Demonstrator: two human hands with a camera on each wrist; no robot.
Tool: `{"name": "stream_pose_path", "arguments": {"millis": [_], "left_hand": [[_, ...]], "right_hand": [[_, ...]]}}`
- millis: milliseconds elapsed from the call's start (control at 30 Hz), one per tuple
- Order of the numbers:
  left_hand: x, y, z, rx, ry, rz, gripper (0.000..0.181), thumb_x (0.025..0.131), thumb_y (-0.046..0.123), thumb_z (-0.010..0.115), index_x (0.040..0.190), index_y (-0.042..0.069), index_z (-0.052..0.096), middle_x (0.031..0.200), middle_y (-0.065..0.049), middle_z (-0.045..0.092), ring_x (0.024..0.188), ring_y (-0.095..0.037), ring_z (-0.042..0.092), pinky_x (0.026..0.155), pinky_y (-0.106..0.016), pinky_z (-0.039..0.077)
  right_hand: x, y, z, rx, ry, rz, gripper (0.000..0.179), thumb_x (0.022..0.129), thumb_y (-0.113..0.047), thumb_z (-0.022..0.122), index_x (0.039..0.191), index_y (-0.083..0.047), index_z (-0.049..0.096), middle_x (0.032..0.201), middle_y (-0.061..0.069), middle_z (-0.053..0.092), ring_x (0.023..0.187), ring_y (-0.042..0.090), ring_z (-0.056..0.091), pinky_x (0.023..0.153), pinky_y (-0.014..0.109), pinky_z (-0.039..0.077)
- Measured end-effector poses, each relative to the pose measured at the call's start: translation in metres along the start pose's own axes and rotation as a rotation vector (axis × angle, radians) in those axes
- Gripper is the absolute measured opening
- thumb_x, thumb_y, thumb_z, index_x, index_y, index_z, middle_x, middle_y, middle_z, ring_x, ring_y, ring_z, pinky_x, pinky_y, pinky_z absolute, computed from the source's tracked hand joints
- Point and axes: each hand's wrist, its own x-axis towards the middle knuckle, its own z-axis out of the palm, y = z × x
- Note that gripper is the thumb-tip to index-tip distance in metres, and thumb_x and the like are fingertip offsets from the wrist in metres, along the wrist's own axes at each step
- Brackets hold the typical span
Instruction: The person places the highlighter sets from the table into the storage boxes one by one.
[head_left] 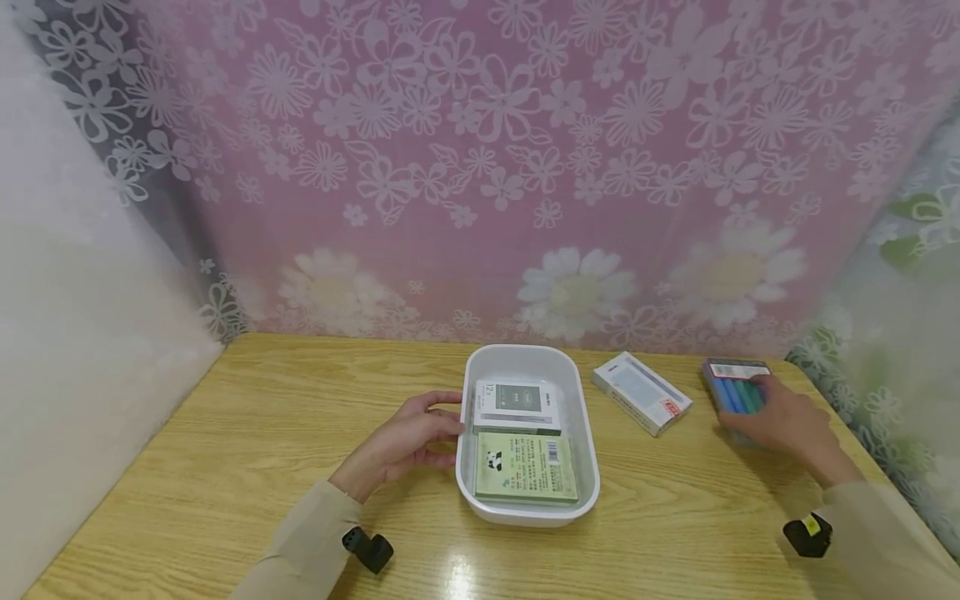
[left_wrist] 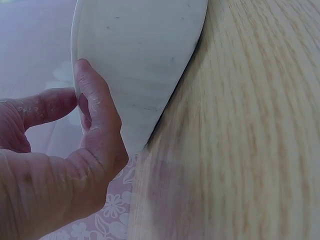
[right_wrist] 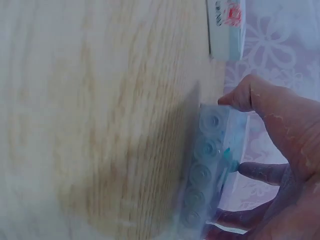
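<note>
A white plastic tub (head_left: 587,417) stands on the table with a white box (head_left: 517,408) and a green box with a panda picture (head_left: 525,468) lying flat inside. At its left side, my left hand (head_left: 411,437) holds the rim, its thumb at the edge and a bent finger against the tub's outer wall (left_wrist: 140,55). On the right, my right hand (head_left: 787,421) grips a clear case of coloured markers (head_left: 738,393), blue and green ones showing. Round marker ends show through the case (right_wrist: 202,172) in the right wrist view, between thumb and fingers.
Another white box with a red mark (head_left: 642,393) lies between the tub and the marker case. The wooden table (head_left: 300,400) meets a pink flowered curtain (head_left: 450,208) at the back. Its right edge runs close beside the right hand.
</note>
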Motion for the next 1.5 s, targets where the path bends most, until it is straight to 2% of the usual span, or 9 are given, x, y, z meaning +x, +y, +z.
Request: {"name": "stream_pose_path", "arguments": {"millis": [267,433,733,1000,1500], "left_hand": [[0.001,-0.001,-0.001,0.012,0.003,0.005,0.058,0.096,0.007,0.060,0.151,0.003,0.040,0.127,-0.019,0.063,0.102,-0.022,0.069,0.068,-0.029,0.059],[0.001,-0.002,-0.001,0.017,0.011,0.004,0.058,0.096,0.007,0.061,0.150,0.003,0.041,0.126,-0.019,0.063,0.101,-0.022,0.068,0.068,-0.029,0.059],[0.001,-0.002,0.000,0.016,0.021,-0.007,0.057,0.096,0.007,0.061,0.149,0.004,0.042,0.126,-0.018,0.064,0.099,-0.020,0.068,0.068,-0.029,0.059],[0.002,-0.002,-0.001,0.022,0.016,-0.001,0.057,0.096,0.008,0.061,0.149,0.004,0.042,0.125,-0.017,0.065,0.099,-0.020,0.069,0.069,-0.030,0.060],[0.001,0.000,0.000,0.025,0.014,-0.002,0.056,0.097,0.007,0.060,0.149,0.003,0.042,0.125,-0.018,0.064,0.098,-0.020,0.069,0.069,-0.029,0.060]], "right_hand": [[-0.017,-0.011,-0.001,0.068,0.046,0.034,0.109,0.089,-0.062,0.066,0.156,0.008,0.016,0.131,0.052,0.032,0.099,0.063,0.044,0.061,0.066,0.041],[-0.027,-0.022,-0.003,0.085,0.074,-0.015,0.108,0.089,-0.059,0.068,0.158,0.005,0.016,0.133,0.053,0.029,0.099,0.064,0.039,0.060,0.060,0.040],[-0.039,-0.050,0.002,0.076,0.131,-0.084,0.108,0.084,-0.054,0.076,0.160,0.000,0.021,0.143,0.050,0.025,0.108,0.070,0.034,0.063,0.066,0.038],[-0.048,-0.072,0.004,0.079,0.184,-0.150,0.105,0.081,-0.048,0.081,0.160,-0.006,0.026,0.145,0.046,0.030,0.114,0.069,0.034,0.067,0.069,0.037],[-0.059,-0.118,0.006,0.083,0.261,-0.247,0.094,0.076,-0.039,0.084,0.153,-0.008,0.039,0.144,0.039,0.039,0.114,0.065,0.039,0.073,0.070,0.038]]}}
